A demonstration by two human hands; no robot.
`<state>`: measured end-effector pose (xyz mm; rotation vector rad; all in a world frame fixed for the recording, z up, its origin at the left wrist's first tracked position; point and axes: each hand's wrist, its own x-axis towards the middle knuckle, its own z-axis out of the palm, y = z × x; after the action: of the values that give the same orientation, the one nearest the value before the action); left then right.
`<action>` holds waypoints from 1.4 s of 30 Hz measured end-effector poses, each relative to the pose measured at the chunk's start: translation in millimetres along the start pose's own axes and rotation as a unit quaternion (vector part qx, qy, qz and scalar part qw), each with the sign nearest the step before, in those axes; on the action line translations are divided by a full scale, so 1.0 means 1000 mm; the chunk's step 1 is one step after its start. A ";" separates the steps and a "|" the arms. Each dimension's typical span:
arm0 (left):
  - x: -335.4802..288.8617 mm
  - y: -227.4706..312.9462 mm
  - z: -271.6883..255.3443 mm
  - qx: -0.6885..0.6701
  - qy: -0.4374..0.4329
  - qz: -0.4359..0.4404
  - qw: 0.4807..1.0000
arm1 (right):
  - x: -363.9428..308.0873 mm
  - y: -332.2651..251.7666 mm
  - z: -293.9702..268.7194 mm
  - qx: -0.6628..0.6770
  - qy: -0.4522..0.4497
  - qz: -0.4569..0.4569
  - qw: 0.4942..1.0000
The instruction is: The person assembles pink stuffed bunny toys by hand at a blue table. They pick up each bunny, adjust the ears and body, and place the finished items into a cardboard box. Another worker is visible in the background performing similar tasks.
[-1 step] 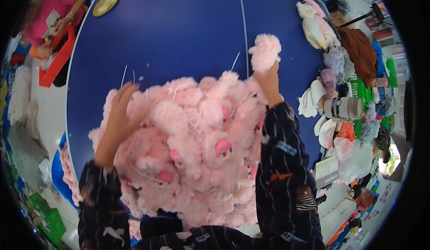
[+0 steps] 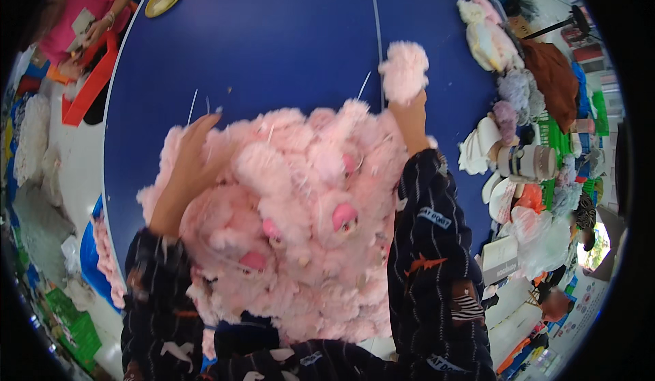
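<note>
A large heap of pale pink plush toys [image 2: 293, 176] lies at the near side of the blue table, several with bright pink round parts and white ties. My right hand [image 2: 409, 118] reaches past the heap's far right edge. Its fingers are closed around the lower end of one fluffy pink plush piece [image 2: 404, 72], which stands up over the table; the fingertips are hidden. At the heap's left side, my left hand [image 2: 194, 162] lies against the fur with fingers stretched and thumb apart, holding nothing that I can see.
The blue table [image 2: 273, 46] carries a yellow dish [image 2: 165, 0] at the far left. A person in pink [image 2: 85, 9] works beside a red bin [image 2: 89, 84]. Along the right stand grey plush pieces [image 2: 515, 91], a brown cloth [image 2: 549, 84] and plastic bags [image 2: 542, 237].
My right hand and its pink plush piece have risen slightly away from me. My left hand has shifted a little rightward along the heap. The view has turned slightly.
</note>
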<state>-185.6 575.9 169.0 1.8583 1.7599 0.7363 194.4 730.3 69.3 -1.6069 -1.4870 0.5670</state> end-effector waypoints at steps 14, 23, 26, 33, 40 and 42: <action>-0.210 0.085 -0.050 -0.221 -0.155 -0.036 0.962 | -0.188 -0.132 -0.119 0.006 -0.363 -0.058 0.930; -0.412 0.062 0.084 -0.281 -0.438 -0.089 0.850 | -0.329 -0.149 -0.156 -0.005 -0.245 -0.070 0.967; -0.416 0.069 0.122 -0.326 -0.463 -0.085 0.820 | -0.371 -0.143 -0.174 -0.005 -0.217 -0.055 0.975; -0.409 0.076 0.117 -0.357 -0.478 -0.159 0.787 | -0.482 -0.059 -0.196 -0.121 -0.123 0.015 0.985; -0.384 0.065 0.139 -0.378 -0.346 -0.046 0.857 | -0.475 -0.025 -0.165 -0.231 -0.106 -0.117 0.960; -0.374 0.059 0.146 -0.348 -0.334 -0.023 0.876 | -0.472 -0.012 -0.157 -0.198 -0.059 -0.128 0.970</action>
<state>-56.5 202.4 77.5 1.3244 0.9164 0.5116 223.3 233.9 61.2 -1.6572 -1.9557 0.2302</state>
